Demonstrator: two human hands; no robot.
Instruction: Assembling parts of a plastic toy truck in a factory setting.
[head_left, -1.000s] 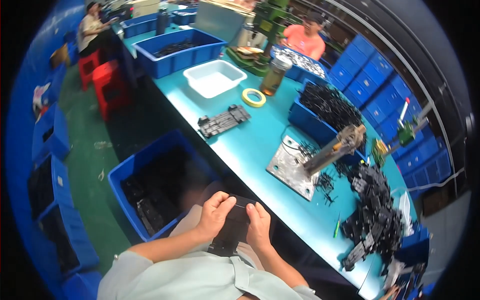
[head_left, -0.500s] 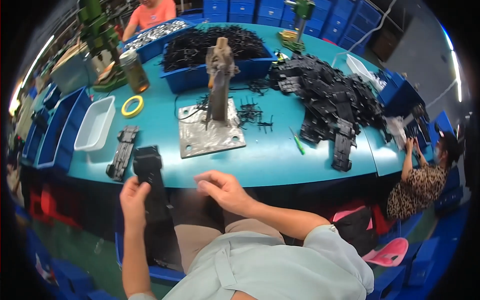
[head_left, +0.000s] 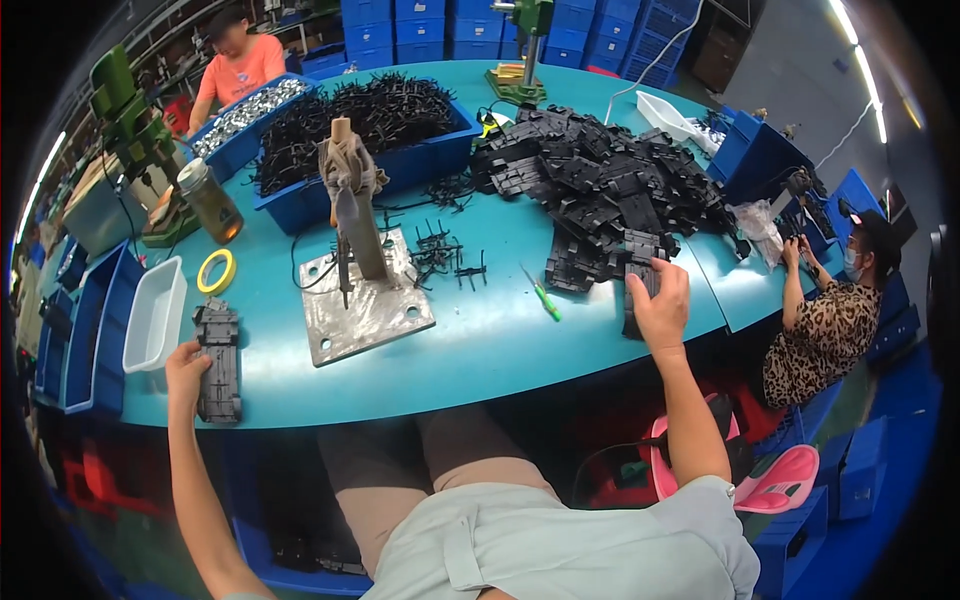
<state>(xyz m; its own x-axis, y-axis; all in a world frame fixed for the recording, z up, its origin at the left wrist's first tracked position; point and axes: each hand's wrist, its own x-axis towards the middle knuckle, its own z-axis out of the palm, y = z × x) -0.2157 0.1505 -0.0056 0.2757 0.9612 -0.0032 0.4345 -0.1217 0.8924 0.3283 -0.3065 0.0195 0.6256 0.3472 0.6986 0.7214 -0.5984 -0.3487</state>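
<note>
At the left front of the table lies a long black plastic chassis-like part. My left hand is closed on its left edge, thumb and fingers pinching the side. Further right, my right hand grips another long black plastic part at the near edge of a big heap of similar black parts. The right palm and fingers cover some of that part. Between my hands stands a metal fixture with a cloth-wrapped top on a square steel plate.
Small black branched pieces lie beside the plate; a blue bin behind holds many more. A green-handled pointed tool, yellow tape roll, white tray and bottle are on the table. Co-workers sit far left and right.
My left hand no longer holds the black part over my lap and is now on the one on the table. My right hand has moved right to the heap. The view has shifted.
</note>
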